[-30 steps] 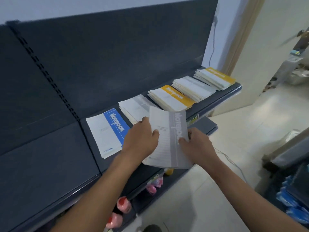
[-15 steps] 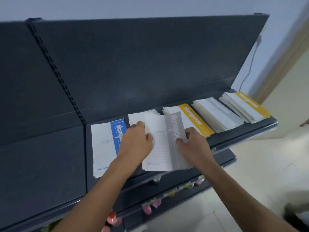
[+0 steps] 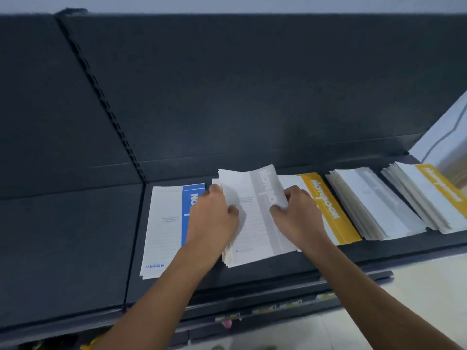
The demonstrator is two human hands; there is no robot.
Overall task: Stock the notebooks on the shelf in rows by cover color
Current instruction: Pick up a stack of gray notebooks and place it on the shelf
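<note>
Notebooks (image 3: 379, 210) lie flat in a row of stacks along the dark shelf (image 3: 252, 276), long edges side by side and covers up. Farthest left, just right of the slotted upright (image 3: 101, 94), sits the blue-banded stack (image 3: 166, 228), white with a blue strip down its right side. Part of that strip is hidden behind the left hand (image 3: 214, 223). This hand reaches in from below, its fingers (image 3: 214, 193) curled over the left edge of the grey-banded notebook (image 3: 255, 218) and its thumb pressed on the white cover. The notebook rests on top of the grey stack (image 3: 228, 258), whose page edges show under its near left corner. Its far end bows up a little off the pile. The right hand (image 3: 300, 218) grips the same notebook at its right edge, fingers curled over the grey strip and thumb tucked against it from the near side. Just beside that hand lies the yellow-banded stack (image 3: 331, 213), its near corner covered by the wrist. Next comes a thicker pale stack (image 3: 374, 195) with a faint grey strip, its edges slightly fanned. Just beside it, at the far right, is a second yellow stack (image 3: 429, 195). Below the shelf's front lip a lower shelf (image 3: 278, 305) carries small pink and yellow goods, too blurred to name. Pale floor (image 3: 417, 299) shows at lower right.
</note>
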